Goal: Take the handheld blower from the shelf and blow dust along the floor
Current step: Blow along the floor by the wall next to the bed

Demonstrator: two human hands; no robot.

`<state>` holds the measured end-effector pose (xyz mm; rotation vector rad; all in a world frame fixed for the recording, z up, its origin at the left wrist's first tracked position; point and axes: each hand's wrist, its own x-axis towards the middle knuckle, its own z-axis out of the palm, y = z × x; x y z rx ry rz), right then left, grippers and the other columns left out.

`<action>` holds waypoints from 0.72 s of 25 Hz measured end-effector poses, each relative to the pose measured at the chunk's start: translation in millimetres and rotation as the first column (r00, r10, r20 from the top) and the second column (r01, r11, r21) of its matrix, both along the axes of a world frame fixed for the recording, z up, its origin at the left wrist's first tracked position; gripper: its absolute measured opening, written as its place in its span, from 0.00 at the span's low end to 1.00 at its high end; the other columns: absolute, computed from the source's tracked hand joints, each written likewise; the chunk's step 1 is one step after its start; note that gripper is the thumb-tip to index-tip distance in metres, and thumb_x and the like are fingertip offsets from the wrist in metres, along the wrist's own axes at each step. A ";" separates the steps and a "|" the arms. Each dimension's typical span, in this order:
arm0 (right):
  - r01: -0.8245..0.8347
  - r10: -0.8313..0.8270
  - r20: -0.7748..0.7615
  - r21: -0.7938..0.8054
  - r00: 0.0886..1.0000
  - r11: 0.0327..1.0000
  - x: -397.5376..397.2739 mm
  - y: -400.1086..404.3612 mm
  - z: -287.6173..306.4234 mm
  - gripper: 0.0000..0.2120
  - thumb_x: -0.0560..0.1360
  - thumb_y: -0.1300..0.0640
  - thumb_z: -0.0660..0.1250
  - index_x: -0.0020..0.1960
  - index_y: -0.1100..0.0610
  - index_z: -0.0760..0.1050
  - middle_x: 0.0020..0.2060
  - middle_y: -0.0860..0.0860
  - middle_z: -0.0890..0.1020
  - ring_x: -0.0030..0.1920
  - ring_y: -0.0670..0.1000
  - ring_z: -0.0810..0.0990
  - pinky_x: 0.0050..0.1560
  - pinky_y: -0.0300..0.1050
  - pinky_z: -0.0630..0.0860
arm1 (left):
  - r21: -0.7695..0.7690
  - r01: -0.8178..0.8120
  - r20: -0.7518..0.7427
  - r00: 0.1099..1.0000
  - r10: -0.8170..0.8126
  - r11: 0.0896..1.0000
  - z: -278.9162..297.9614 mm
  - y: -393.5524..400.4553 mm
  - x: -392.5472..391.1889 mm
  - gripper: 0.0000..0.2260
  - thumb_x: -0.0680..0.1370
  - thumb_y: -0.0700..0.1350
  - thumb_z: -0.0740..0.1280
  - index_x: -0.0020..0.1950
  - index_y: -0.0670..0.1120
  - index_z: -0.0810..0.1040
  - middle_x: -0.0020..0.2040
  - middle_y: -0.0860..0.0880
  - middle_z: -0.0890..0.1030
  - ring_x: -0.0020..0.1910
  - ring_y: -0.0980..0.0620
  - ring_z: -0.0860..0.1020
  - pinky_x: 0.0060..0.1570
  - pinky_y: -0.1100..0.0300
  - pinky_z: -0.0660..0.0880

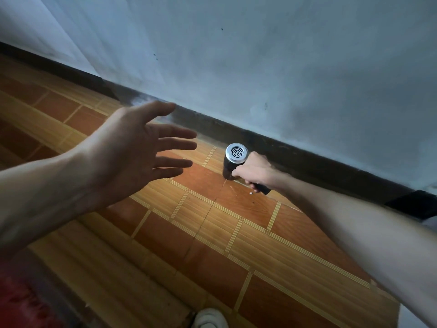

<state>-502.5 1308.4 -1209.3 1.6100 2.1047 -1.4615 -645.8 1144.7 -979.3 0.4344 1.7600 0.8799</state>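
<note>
A pale blue-grey wall [283, 55] fills the upper part of my view, marked with a few small dark specks, and a dark skirting strip [295, 147] runs along its foot down to the right. Below it spreads the floor [212, 233], orange-brown tiles crossed by lighter striped bands. At the bottom edge the toe of my white shoe [209, 318] shows, and something red and blurred [21, 304] sits in the lower left corner; I cannot tell what it is. A dark object [418, 204] lies against the skirting at the far right, partly cut off by my arm. Nothing stands between the blower and the tiles. My left hand [139, 147] hangs in the air with palm down and fingers spread wide, holding nothing. My right hand [254, 171] is wrapped tight around the grip of the handheld blower [233, 162], low over the floor and near the skirting. The blower has a short black barrel, a silver rear ring with a round grille facing me, and a black handle end poking out below my fist. A small pale speck [250, 193] lies on the tile just beside the handle.
</note>
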 end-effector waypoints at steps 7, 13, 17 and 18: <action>-0.095 0.098 0.055 -0.044 0.994 0.995 36.3 -1.1 7.3 0.11 0.67 0.56 0.72 0.30 0.60 0.74 0.16 0.51 0.74 0.14 0.52 0.71 0.20 0.40 0.73 | 0.012 0.059 0.008 0.998 -0.059 0.998 -6.4 0.1 5.2 0.26 0.82 0.63 0.60 0.67 0.46 0.84 0.66 0.45 0.87 0.64 0.41 0.85 0.72 0.42 0.74; -0.124 0.127 0.075 -0.049 0.989 0.991 63.1 0.3 16.9 0.09 0.65 0.54 0.71 0.34 0.60 0.75 0.20 0.54 0.76 0.18 0.53 0.73 0.25 0.46 0.75 | 0.015 0.118 0.029 0.992 -0.119 0.993 -9.1 4.6 8.3 0.27 0.81 0.65 0.61 0.68 0.47 0.84 0.66 0.46 0.87 0.63 0.42 0.86 0.68 0.45 0.77; -0.096 0.097 0.085 -0.017 0.992 0.995 82.6 9.5 24.1 0.11 0.66 0.54 0.72 0.33 0.59 0.74 0.18 0.52 0.75 0.16 0.52 0.71 0.20 0.42 0.73 | 0.006 0.141 0.033 0.989 -0.141 0.990 -14.9 13.7 14.3 0.27 0.83 0.64 0.60 0.70 0.47 0.81 0.69 0.44 0.84 0.66 0.41 0.83 0.68 0.46 0.77; -0.089 0.087 0.102 0.017 0.991 0.996 87.4 12.8 25.8 0.11 0.66 0.53 0.72 0.33 0.59 0.75 0.18 0.51 0.76 0.15 0.53 0.72 0.20 0.43 0.73 | 0.000 0.141 0.033 0.989 -0.141 0.990 -16.8 16.2 15.4 0.27 0.83 0.64 0.59 0.70 0.46 0.81 0.69 0.44 0.84 0.66 0.41 0.83 0.67 0.46 0.77</action>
